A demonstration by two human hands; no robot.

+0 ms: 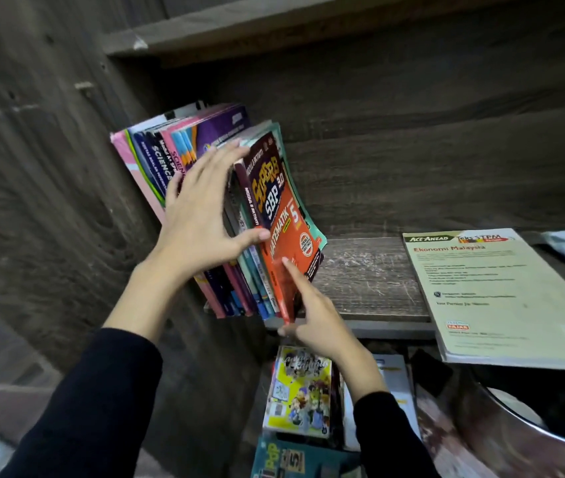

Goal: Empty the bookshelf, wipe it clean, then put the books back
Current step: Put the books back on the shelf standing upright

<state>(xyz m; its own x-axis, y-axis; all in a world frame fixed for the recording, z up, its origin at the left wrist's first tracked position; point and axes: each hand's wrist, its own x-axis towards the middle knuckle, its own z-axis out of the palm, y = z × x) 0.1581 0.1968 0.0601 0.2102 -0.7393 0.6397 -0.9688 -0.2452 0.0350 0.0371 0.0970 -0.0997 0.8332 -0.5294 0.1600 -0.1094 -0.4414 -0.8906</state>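
— Which step is this?

— Restocking, I'd judge, though emptying can't be ruled out. The orange Matematik workbook leans at the right end of the row of books on the shelf board.

— And the hands?

— The left hand lies flat, fingers straight, pressing the row's spines. The right hand pinches the workbook's lower corner, forefinger along the cover.

— Next?

— Probably stand the workbook upright against the row. Then take the Ekonomi Malaysia book, which lies flat and overhangs the board's edge.
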